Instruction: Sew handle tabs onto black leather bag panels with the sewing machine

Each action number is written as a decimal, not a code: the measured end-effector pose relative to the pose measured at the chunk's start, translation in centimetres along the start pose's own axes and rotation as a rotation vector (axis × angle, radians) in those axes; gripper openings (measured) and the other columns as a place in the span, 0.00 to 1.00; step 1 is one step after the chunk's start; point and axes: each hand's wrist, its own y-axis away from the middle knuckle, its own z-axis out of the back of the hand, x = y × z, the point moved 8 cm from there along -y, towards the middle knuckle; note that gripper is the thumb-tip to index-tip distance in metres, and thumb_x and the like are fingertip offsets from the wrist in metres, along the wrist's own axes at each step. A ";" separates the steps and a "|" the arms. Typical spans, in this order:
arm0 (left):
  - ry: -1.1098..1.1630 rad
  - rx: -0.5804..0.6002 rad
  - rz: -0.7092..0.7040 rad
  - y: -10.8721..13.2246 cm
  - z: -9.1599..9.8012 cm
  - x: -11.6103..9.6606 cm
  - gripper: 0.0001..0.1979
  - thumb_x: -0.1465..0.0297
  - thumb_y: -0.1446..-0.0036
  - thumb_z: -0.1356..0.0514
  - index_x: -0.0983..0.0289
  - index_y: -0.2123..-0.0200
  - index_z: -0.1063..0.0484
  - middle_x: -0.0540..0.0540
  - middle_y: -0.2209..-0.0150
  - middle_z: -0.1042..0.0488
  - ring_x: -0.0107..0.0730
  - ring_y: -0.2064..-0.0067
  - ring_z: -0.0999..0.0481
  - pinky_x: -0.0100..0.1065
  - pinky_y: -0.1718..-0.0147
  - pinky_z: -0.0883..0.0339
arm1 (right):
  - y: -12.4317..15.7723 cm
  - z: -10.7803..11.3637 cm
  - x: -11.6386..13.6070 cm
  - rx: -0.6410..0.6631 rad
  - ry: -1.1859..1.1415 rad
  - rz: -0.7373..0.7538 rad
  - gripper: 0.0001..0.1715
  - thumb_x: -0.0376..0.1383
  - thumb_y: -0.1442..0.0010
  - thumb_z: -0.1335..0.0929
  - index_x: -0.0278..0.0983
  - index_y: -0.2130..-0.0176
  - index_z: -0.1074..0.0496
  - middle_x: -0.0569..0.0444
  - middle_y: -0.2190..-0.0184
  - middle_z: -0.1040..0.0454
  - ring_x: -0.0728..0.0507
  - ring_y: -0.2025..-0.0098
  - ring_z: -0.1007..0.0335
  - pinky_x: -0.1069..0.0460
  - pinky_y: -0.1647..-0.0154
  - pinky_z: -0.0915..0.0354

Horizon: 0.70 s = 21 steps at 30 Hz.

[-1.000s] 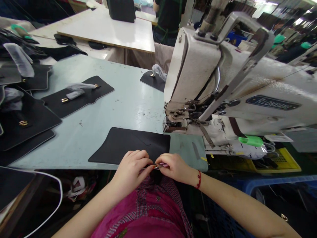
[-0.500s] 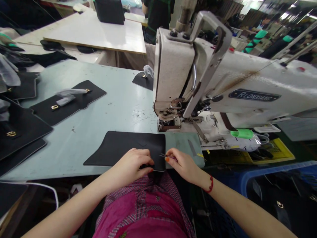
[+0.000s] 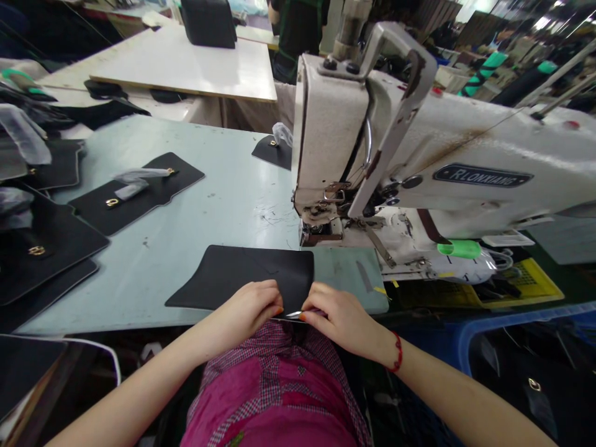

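A black leather panel (image 3: 242,267) lies at the near edge of the pale green table, left of the sewing machine. My left hand (image 3: 258,304) is closed at the panel's near edge, thumb and fingertips pinched on it; whether a thread is also between them I cannot make out. In my right hand (image 3: 333,313) is a pair of small thread snips (image 3: 294,315), its silver tips pointing left along that edge, close to my left fingertips. The fingers of my right hand hide most of the snips.
The sewing machine (image 3: 419,136) stands at the right. More black panels (image 3: 139,192) with gold fittings and wrapped straps lie at the left. A blue crate (image 3: 465,335) and a yellow crate (image 3: 540,285) are at the right. A person (image 3: 298,31) stands behind a white table (image 3: 209,68).
My right hand has brought the snips left and down to the panel's near edge. My left hand has shifted slightly at that edge, its fingers now closer together.
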 end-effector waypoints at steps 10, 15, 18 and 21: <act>0.069 -0.039 -0.043 0.0 0.6 -0.1 0.11 0.72 0.34 0.50 0.64 0.67 0.30 0.52 0.67 0.30 0.28 0.65 0.32 0.31 0.63 0.37 | 0.1 -0.6 0.1 -0.058 0.027 0.024 0.09 0.39 0.33 0.34 0.37 0.62 0.26 0.54 0.61 0.29 0.48 0.62 0.31 0.54 0.65 0.42; 0.028 0.004 -0.032 0.0 0.8 -0.4 0.09 0.73 0.35 0.48 0.64 0.63 0.28 0.53 0.65 0.29 0.29 0.63 0.30 0.31 0.61 0.37 | 0.2 -0.7 0.0 -0.087 0.000 0.020 0.07 0.37 0.33 0.33 0.37 0.62 0.26 0.55 0.62 0.29 0.48 0.62 0.31 0.55 0.65 0.42; -0.012 0.034 -0.036 -0.2 0.7 -0.6 0.07 0.72 0.36 0.45 0.63 0.59 0.27 0.53 0.63 0.29 0.31 0.61 0.29 0.32 0.60 0.37 | 0.2 -0.7 -0.2 -0.076 -0.022 0.005 0.09 0.38 0.33 0.33 0.37 0.62 0.26 0.54 0.62 0.29 0.49 0.63 0.31 0.55 0.65 0.42; -0.029 0.043 -0.061 -0.6 0.5 -0.9 0.06 0.72 0.38 0.43 0.62 0.61 0.27 0.52 0.63 0.29 0.30 0.61 0.29 0.31 0.61 0.38 | 0.3 -0.6 -0.2 -0.077 -0.021 -0.002 0.09 0.39 0.33 0.33 0.37 0.62 0.25 0.54 0.62 0.29 0.48 0.63 0.31 0.55 0.65 0.42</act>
